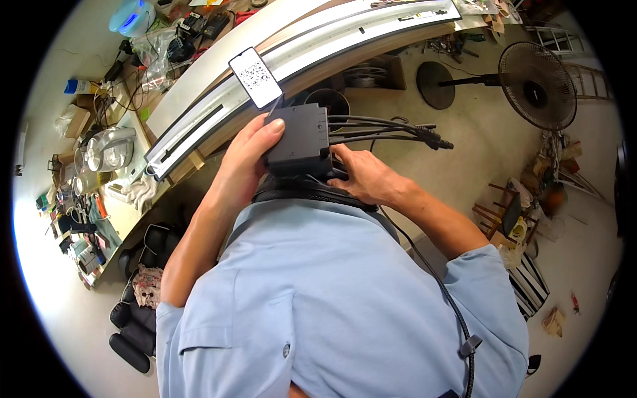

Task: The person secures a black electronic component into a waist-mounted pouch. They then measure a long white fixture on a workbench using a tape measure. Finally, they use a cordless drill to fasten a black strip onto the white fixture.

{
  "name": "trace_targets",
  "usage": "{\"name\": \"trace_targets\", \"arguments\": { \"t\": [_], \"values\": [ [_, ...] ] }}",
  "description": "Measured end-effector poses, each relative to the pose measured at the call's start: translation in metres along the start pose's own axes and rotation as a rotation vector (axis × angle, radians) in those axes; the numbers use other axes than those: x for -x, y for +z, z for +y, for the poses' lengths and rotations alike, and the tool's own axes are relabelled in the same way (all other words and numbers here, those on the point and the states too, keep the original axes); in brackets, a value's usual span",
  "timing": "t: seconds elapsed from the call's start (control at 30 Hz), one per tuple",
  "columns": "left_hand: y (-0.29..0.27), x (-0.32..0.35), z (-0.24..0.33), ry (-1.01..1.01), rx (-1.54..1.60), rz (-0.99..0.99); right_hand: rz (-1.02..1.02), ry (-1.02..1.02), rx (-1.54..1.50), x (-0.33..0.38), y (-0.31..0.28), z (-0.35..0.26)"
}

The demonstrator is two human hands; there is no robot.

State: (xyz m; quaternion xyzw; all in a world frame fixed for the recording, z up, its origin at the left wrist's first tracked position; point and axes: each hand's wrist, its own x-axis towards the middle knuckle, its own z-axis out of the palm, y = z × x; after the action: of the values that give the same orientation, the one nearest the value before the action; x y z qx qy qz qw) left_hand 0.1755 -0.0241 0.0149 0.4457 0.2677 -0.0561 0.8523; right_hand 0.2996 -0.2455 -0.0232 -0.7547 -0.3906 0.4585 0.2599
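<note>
My left hand (243, 154) grips the left side of a flat black box (296, 138) in front of my waist, its thumb lying on the top face. Several black cables (381, 129) run out of the box's right side and end in dark connectors. Below those cables, my right hand (366, 174) is at the box's lower right corner. Its fingers are curled, with the tips partly hidden by the box, so what they hold cannot be made out. Just beyond the box is a phone (256, 77) showing a square black-and-white pattern on a white screen.
A long workbench crosses ahead, bearing a long white light-fixture-like channel (318, 54). Tools and a clear jug-like container (111, 148) crowd the left side. A standing fan (536, 86) is at right. A black cable (431, 272) runs down my shirt. A black chair (136, 318) stands lower left.
</note>
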Motion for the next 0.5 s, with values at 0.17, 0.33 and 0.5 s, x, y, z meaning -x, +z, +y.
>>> {"name": "trace_targets", "arguments": {
  "t": [0.17,0.33,0.5],
  "values": [
    [-0.004,-0.024,-0.014,-0.112,0.016,-0.054,-0.020,0.098,-0.124,-0.003,-0.002,0.003],
    [-0.004,-0.033,-0.042,-0.197,0.164,-0.078,-0.018,0.129,-0.125,0.001,0.011,0.014],
    [-0.004,-0.031,-0.057,-0.222,0.226,-0.036,0.009,0.187,-0.132,0.005,0.008,0.020]
  ]
}}
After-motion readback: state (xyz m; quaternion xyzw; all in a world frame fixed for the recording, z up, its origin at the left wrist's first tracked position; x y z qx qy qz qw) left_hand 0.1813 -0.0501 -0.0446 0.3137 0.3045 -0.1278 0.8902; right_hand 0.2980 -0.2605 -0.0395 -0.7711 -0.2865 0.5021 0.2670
